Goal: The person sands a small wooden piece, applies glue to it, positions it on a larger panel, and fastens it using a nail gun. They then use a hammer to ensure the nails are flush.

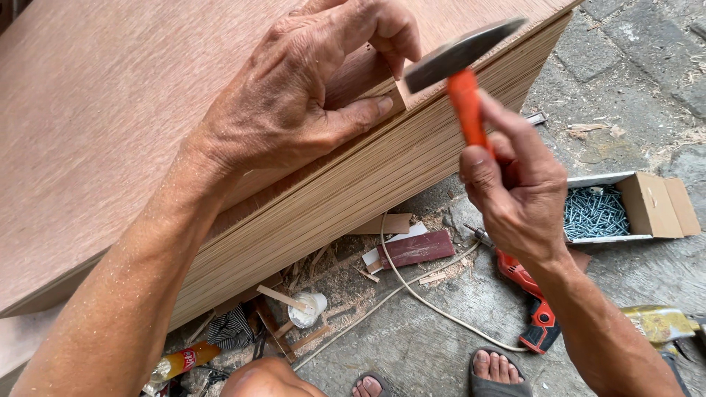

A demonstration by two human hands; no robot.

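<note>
Hammer [462, 55], orange handle upright in the right hand [515, 195]'s closed grip, its head angled just right of the small wood block [364, 77], which the left hand [309, 95] pinches atop stacked plywood [382, 165].

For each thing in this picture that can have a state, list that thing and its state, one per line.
left hand: pinching a small wood piece against the corner of the plywood stack.
right hand: gripping the hammer by its orange handle, head raised beside the wood piece.
cardboard box: open, holding screws.
power drill: lying on the ground, unheld.
white cup: tipped on its side.
</note>
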